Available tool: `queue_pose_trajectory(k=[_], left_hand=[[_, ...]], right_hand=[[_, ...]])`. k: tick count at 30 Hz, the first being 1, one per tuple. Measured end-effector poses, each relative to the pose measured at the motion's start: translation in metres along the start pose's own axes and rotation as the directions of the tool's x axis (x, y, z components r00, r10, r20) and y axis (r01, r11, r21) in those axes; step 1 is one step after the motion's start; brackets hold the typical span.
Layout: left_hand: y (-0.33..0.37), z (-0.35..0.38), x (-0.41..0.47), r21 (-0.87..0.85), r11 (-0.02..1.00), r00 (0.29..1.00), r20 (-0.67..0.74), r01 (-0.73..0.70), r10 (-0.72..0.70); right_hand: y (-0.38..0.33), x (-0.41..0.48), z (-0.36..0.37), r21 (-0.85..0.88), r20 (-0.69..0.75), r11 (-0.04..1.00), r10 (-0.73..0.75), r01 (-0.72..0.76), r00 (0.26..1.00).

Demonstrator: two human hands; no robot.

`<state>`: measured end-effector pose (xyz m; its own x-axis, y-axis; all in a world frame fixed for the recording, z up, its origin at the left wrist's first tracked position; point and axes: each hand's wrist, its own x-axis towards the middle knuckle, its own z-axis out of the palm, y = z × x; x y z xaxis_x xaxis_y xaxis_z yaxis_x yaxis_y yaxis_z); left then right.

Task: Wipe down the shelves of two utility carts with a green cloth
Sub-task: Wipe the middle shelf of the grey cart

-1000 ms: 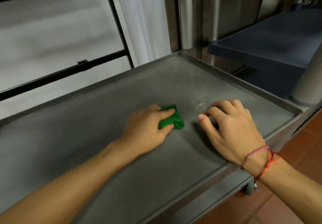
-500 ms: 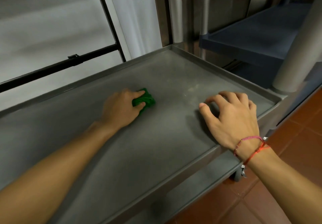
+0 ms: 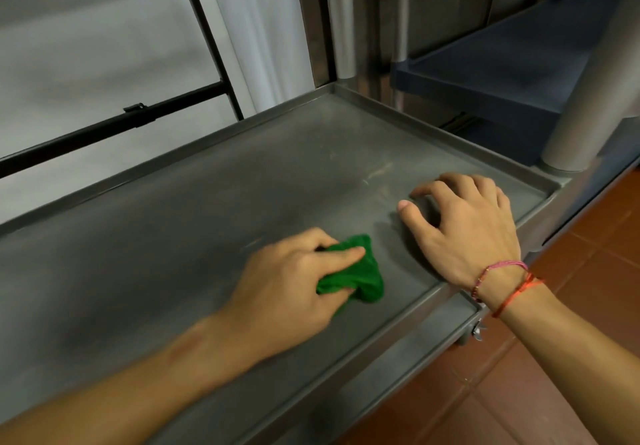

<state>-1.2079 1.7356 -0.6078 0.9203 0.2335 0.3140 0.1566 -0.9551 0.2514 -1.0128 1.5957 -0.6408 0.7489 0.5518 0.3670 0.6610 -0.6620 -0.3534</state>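
A bunched green cloth [image 3: 363,271] lies on the grey steel shelf [image 3: 173,236] of the near cart, close to its front rim. My left hand [image 3: 287,292] grips the cloth, with the index finger laid over it and the thumb under its near side. My right hand [image 3: 464,229] rests on the shelf to the right of the cloth, fingertips down and fingers bent, holding nothing. A dark blue shelf [image 3: 512,73] of a second cart stands at the upper right.
A grey upright post [image 3: 595,98] rises at the steel shelf's right corner. A caster [image 3: 471,333] shows under the front rim. Red floor tiles [image 3: 554,375] lie to the right. A black bar frame [image 3: 138,122] and a white wall stand behind the shelf.
My left hand has slid the green cloth from the middle of the shelf toward the front rim and to the right. My right hand has stayed planted near the right end.
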Motion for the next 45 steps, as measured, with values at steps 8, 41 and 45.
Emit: queue_pose_trajectory(k=[8, 41, 45], left_hand=[[-0.019, 0.002, 0.024, 0.032, 0.999, 0.999, 0.018, 0.042, -0.043], [-0.105, 0.010, 0.089, 0.019, 0.976, 0.975, -0.051, 0.219, -0.218], [-0.168, -0.001, 0.121, 0.045, 0.917, 0.915, -0.089, 0.397, -0.392]], right_hand=[[0.002, 0.002, -0.003, 0.008, 0.049, 1.000, -0.021, 0.021, 0.999], [0.052, 0.059, -0.011, -0.261, 0.138, 0.964, 0.088, -0.049, 0.987], [0.051, 0.059, -0.010, -0.238, 0.125, 0.970, 0.073, -0.042, 0.989]])
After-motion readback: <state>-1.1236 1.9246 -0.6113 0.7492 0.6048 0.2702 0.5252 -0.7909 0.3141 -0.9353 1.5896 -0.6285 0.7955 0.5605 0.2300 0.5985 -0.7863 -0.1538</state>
